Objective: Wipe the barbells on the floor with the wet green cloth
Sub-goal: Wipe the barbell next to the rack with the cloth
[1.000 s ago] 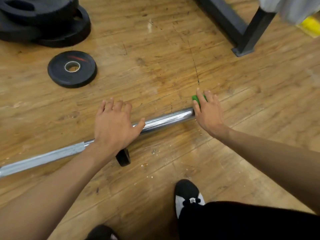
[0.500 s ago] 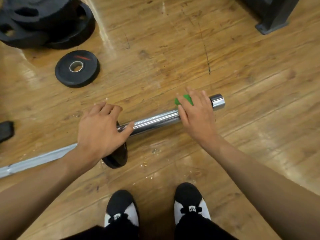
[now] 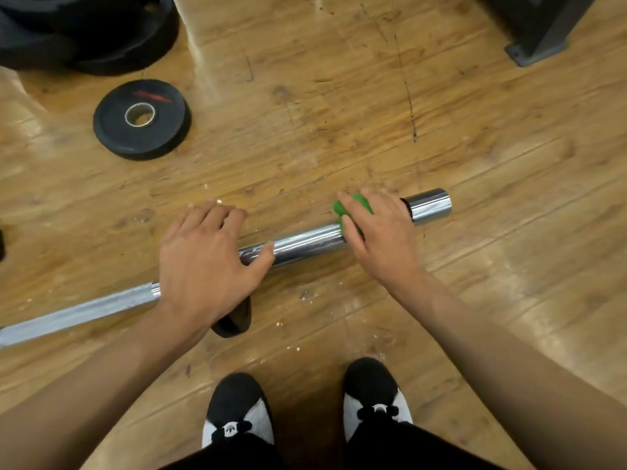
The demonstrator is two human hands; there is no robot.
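Observation:
A chrome barbell [image 3: 305,242] lies on the wooden floor, running from the lower left up to its sleeve end at the right. My right hand [image 3: 380,239] presses the green cloth [image 3: 353,206] around the sleeve, a little short of the bare end; only a bit of cloth shows past the fingers. My left hand [image 3: 207,262] rests on top of the bar near the collar, fingers spread over it, covering a small black plate [image 3: 234,320] mounted there. The thinner shaft stretches off to the left edge.
A small black weight plate [image 3: 142,118] lies flat on the floor at the upper left, behind it a stack of larger black plates [image 3: 84,32]. A dark metal rack foot [image 3: 539,35] stands at the upper right. My two shoes [image 3: 305,412] are just below the bar.
My right hand with the cloth has slid back along the sleeve from its tip toward the left hand, so the bare chrome end now shows. The view has dropped toward my feet.

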